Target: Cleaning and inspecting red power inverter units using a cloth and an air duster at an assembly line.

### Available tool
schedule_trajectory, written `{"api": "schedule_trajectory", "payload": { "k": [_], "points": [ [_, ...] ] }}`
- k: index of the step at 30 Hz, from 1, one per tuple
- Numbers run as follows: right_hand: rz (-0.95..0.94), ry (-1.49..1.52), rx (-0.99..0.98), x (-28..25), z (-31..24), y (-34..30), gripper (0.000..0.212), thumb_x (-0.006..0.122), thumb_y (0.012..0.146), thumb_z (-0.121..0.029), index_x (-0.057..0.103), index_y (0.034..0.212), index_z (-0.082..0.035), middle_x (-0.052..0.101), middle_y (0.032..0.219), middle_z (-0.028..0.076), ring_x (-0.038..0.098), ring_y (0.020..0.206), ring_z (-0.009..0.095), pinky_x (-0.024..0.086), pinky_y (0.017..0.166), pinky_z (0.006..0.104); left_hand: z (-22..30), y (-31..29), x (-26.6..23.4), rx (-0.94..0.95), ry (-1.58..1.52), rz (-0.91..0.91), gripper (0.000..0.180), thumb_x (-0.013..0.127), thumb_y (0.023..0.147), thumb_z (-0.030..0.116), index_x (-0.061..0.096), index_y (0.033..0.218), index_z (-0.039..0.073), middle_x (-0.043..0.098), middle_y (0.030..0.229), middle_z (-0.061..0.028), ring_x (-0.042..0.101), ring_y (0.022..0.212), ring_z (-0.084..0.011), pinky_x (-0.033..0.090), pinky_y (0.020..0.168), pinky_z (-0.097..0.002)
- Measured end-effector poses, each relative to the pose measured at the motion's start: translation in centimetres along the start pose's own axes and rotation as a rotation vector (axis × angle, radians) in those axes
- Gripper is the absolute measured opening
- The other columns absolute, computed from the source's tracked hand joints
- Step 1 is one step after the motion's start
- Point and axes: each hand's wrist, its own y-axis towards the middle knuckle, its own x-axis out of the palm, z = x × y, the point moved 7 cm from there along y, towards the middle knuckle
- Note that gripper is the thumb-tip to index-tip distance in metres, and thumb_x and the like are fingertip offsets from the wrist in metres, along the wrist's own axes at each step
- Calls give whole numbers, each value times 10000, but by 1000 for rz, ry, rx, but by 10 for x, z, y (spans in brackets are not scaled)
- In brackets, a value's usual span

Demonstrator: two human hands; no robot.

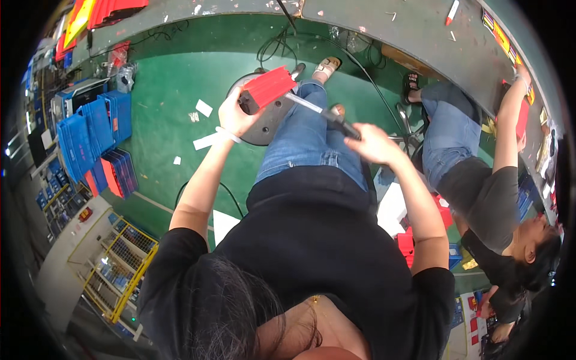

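My left hand (236, 115) is closed round the near end of a red, box-shaped part (268, 88) with ribbed sides and a dark end. It is held up in front of my lap, over a dark round stool seat (259, 130). My right hand (373, 144) grips the black handle of a tool (309, 103) with a straight, pale metal shaft. The shaft slants up to the left and its far end meets the red part's right side in this view. That end is hidden, so I cannot tell the tool's head.
A grey workbench (354, 15) runs across the far side, with cables (279, 48) below it. Blue crates (90, 132) stand on the left. Paper scraps (204, 108) lie on the green floor. At right, a co-worker (480, 186) sits with an arm at the bench.
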Motion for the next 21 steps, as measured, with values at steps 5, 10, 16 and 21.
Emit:
{"api": "schedule_trajectory", "payload": {
  "k": [5,10,16,21],
  "points": [
    [-9,128,61,-6,15,24,246,596,799,-253,566,811,-8,601,660,39,542,504,137,439,499,301,-13,-17,1,-7,54,-7,586,802,595,260,551,1077,41,652,910,-122,649,824,-249,508,747,-324],
    [-171,306,85,7,6,37,233,609,813,-223,566,883,-5,604,642,35,573,577,129,461,568,288,-15,-19,4,-4,56,30,544,798,602,261,565,1041,41,648,894,-130,647,825,-255,507,746,-326],
    [-293,229,-172,17,-36,26,256,625,785,-230,572,814,19,629,659,90,607,648,163,467,578,310,-19,-14,12,6,49,8,523,792,582,228,578,1026,52,646,899,-131,644,838,-272,504,762,-334],
    [-150,219,92,-6,-3,34,217,606,783,-219,557,811,-10,597,649,41,559,580,135,448,567,286,-27,-19,15,-67,-15,50,604,804,574,303,558,1066,52,632,913,-119,631,838,-256,504,757,-336]
  ]
}}
